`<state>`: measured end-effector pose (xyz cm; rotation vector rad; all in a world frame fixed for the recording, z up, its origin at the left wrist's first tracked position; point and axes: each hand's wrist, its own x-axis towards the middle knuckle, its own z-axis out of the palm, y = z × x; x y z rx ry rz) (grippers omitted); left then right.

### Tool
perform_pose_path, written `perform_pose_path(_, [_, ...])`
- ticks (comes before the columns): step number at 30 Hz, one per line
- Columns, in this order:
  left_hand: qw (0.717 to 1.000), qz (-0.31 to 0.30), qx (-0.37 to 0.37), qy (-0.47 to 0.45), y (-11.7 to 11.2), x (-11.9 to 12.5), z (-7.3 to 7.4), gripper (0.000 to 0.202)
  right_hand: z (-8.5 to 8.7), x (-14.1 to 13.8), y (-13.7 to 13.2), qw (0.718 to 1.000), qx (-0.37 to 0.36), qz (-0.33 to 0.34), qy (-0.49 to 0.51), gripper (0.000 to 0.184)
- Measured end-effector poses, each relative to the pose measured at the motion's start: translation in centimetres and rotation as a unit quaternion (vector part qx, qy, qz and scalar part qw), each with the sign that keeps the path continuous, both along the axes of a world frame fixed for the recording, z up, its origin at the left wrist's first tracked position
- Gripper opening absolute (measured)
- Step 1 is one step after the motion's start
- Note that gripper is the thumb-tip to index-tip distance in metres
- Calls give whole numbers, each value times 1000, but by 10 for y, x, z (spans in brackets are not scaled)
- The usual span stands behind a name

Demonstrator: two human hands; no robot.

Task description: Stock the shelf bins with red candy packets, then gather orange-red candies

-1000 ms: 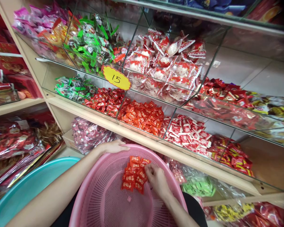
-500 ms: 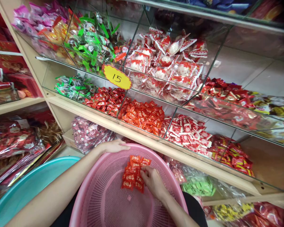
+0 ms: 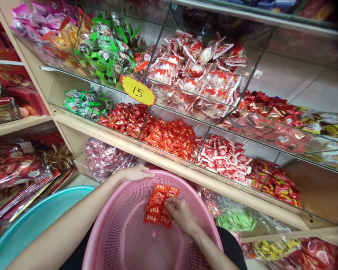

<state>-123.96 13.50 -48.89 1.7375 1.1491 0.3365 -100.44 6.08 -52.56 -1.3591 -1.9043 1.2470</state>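
Observation:
A pink plastic basket (image 3: pixel 97 228) with mesh walls stands in front of me. My left hand (image 3: pixel 136 173) holds its far rim at the left. Inside, a group of small red candy packets (image 3: pixel 155 205) with pale lettering lies against the far wall, roughly in rows. My right hand (image 3: pixel 180 213) is inside the basket at the right side of these packets. Its thumb and forefinger are pinched together over them, and whatever is between the fingertips is hidden.
Glass-fronted bins ahead hold wrapped sweets, among them similar red packets (image 3: pixel 170 137) and red-and-white ones (image 3: pixel 224 157). A yellow price tag (image 3: pixel 138 90) reads 15. To the left is a turquoise basin (image 3: pixel 53 210). Bagged sweets (image 3: pixel 105 159) sit under the wooden ledge (image 3: pixel 124 148).
My right hand has shifted slightly left and up over the packets, its fingers still pinched. The left hand keeps its place on the rim.

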Motion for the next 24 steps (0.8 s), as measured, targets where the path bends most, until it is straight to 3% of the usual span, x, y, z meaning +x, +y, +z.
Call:
perform_pose_path(9, [1000, 2, 1, 8, 1, -1, -2, 45, -5, 0, 4, 999, 23, -18, -34, 28])
perform_pose_path(13, [1000, 0, 11, 20, 2, -2, -5, 46, 5, 2, 4, 997, 51, -25, -58, 29])
perform_pose_path(16, [999, -4, 19, 25, 4, -2, -8, 47, 31, 0, 2, 991, 102, 6, -81, 28])
perform_pose_path(20, [999, 1, 22, 31, 5, 0, -7, 48, 89, -10, 8, 975, 191, 57, -98, 28])
perform_pose_path(24, [999, 7, 10, 40, 3, 1, -4, 50, 142, -26, 38, 942, 312, 45, -116, 25])
